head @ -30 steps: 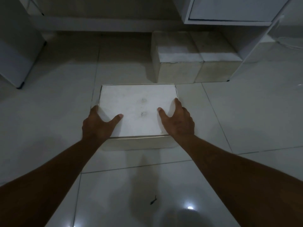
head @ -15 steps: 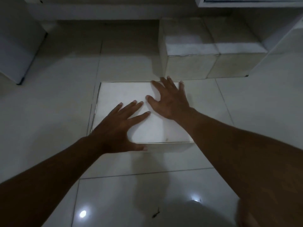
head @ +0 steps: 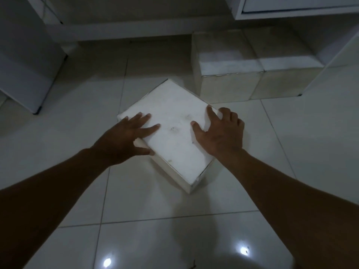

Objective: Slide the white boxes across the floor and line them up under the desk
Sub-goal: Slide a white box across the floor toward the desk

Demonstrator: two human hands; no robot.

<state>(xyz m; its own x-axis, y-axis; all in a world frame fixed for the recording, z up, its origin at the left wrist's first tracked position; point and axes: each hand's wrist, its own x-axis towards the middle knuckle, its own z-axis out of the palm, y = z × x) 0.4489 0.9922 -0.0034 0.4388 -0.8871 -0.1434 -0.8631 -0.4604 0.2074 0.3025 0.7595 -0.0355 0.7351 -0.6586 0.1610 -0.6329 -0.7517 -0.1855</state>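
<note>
The white box point(head: 174, 131) under the hands has turned: a second ago its edges ran square to the floor point(head: 77, 191) tile lines, and now it sits cornerwise, one corner pointing toward the two boxes point(head: 252, 74) under the desk point(head: 291, 6). The left hand point(head: 124, 140) has shifted from the middle of the lid to the left corner, thumb down the near-left side. The right hand point(head: 219, 133) has come off the far edge and now grips the right corner, fingers point(head: 211, 113) curled over it.
</note>
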